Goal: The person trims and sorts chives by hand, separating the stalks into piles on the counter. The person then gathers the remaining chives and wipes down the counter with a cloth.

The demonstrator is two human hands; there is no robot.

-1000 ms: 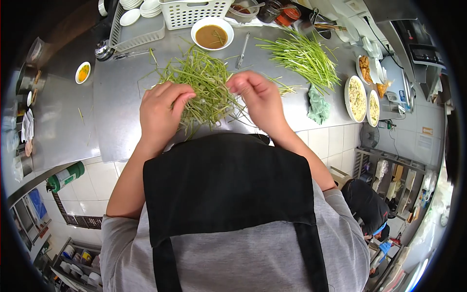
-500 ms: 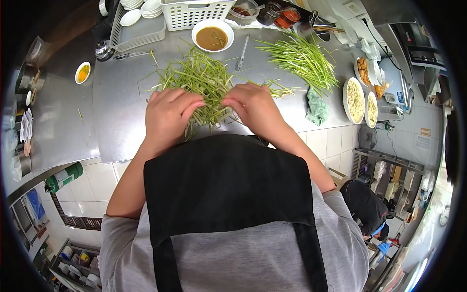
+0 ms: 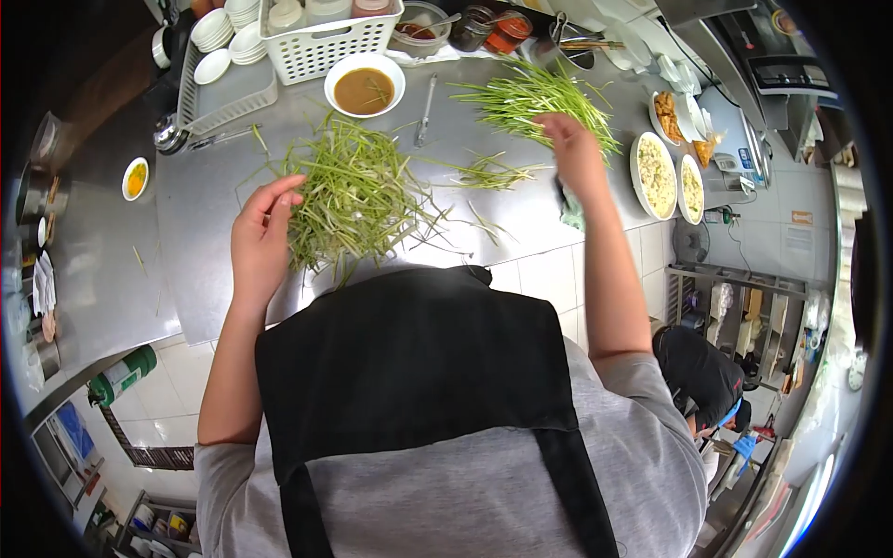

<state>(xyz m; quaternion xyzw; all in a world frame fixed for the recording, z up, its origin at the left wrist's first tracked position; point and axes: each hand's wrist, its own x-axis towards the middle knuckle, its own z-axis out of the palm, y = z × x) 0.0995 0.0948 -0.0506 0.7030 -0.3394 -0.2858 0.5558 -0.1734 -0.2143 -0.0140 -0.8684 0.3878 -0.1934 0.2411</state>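
A tangled heap of thin green stalks [image 3: 358, 200], much like garlic chives, lies on the steel worktop in front of me. My left hand [image 3: 263, 232] is at the heap's left edge, fingers bent and thumb apart, gripping nothing that shows. Reaching out to the right, my right hand [image 3: 574, 153] has its fingertips at the front edge of a neater bundle of green stalks [image 3: 535, 102]; whether they touch it is unclear. Between the two piles lies a small loose bunch of stalks [image 3: 493, 172]. A green cloth [image 3: 570, 212] is partly hidden behind my right forearm.
Beyond the heap stand a bowl of brown sauce [image 3: 365, 91], a white basket [image 3: 326, 46] and a pen-like tool [image 3: 426, 110]. Oval dishes of pale food [image 3: 655, 175] sit at the right. A small yellow dish [image 3: 136, 179] is far left. Another person [image 3: 698, 377] bends low at right.
My hands have parted. The right one has left the heap and moved out to the neater bundle; the left has drawn slightly left. The view has shifted a little.
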